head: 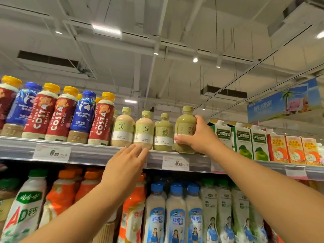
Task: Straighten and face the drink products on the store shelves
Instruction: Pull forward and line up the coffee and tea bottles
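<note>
A: What sat closest to the lens?

B: The two bare forearms, reaching up from the bottom edge. The left hand (pixel 126 161) was spread flat, fingers straight and slightly apart, holding nothing; its fingertips lay over the front rail of the upper shelf (pixel 98 152), just under a peach-coloured tea bottle (pixel 144 131).

A: And the other?

B: The right hand (pixel 198 137) gripped the green tea bottle (pixel 184 130), thumb curled across the lower front, fingers wrapped round the right side.

A: Where was that bottle?

B: At the shelf's front edge, upright or nearly so. Left of the thumb stood a matching green bottle (pixel 163 134); right of the fingers, green-apple juice cartons (pixel 242 139), then orange cartons (pixel 294 149).

A: Its looks?

B: A squat clear bottle filled with opaque pale-green drink, pale-green cap, a label half covered by the fingers and turned slightly rightward.

A: Other containers?

B: Further left, red Costa coffee bottles (pixel 57 118) with yellow caps, beige drink showing at the bottom. Below the hands, blue-capped coconut milk bottles (pixel 175 214) held white liquid.
</note>
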Demonstrator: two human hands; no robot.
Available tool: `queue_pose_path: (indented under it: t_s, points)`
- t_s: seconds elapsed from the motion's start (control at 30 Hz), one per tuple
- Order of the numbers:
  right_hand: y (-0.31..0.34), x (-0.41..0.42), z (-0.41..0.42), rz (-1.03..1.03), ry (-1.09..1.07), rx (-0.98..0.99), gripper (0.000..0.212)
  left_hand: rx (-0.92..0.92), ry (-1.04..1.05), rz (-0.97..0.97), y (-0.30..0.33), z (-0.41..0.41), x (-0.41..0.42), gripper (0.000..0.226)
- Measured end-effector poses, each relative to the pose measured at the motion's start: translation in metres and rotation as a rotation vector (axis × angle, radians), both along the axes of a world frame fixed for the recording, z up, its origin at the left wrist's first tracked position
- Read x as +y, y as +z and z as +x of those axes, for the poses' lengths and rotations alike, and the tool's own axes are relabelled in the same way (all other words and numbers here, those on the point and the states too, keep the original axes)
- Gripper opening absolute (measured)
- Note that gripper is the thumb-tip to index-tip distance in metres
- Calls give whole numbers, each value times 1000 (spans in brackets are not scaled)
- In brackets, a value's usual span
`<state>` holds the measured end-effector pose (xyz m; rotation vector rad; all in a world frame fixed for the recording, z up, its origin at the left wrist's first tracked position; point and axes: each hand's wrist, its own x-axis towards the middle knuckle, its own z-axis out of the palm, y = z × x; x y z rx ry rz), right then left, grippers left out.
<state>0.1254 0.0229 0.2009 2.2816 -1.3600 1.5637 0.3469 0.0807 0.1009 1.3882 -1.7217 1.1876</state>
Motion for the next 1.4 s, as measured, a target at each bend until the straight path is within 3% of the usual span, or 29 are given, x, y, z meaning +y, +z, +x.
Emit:
queue_pose_path:
  t_s: [0.17,0.3,0.47,0.57,0.8,1.4]
  points:
    - [1,-22,8,0,-58,33,97,34,138,64,13,-9,3,34]
    - [1,-30,12,-23,-177,111,96,39,168,73,14,-11,2,35]
    - [-2,-35,16,-73,-259,206,122,31,180,70,12,-12,0,39]
    - [-5,-33,15,-192,-322,298,124,21,198,64,11,-11,-1,43]
    - [-9,-40,14,-184,-223,283,112,9,200,32,9,-10,-5,43]
    - [-16,-52,19,-35,-198,235,110,67,290,70,11,-14,-2,54]
